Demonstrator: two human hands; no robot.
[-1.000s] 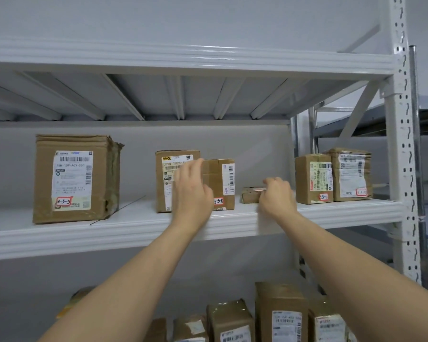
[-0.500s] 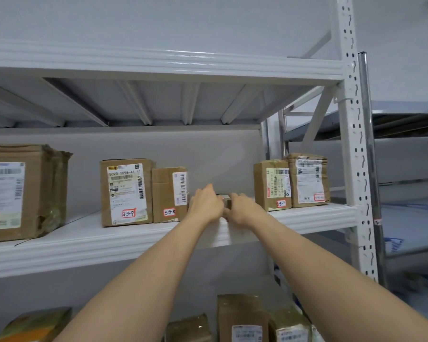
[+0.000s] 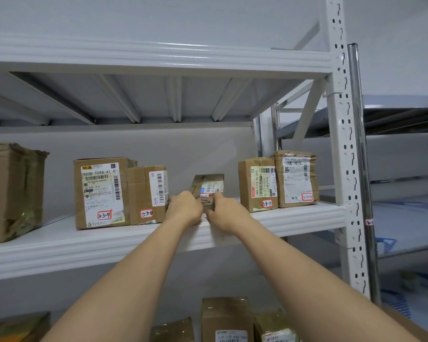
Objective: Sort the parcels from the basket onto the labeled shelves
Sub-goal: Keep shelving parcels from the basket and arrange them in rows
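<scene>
Cardboard, small and taped, the parcel [image 3: 208, 187] stood tilted up near the front edge of the shelf [image 3: 294, 219], in the gap between the box marked 3-3-10 [image 3: 147, 195] and the box marked 3-3-11 [image 3: 257, 185]. The left hand [image 3: 184, 209] and the right hand [image 3: 226, 213] each gripped its lower end from either side, fingers curled round it. The step in hand looked like standing it up in its slot. Next it would probably need steadying upright, label outward, before both hands let go.
</scene>
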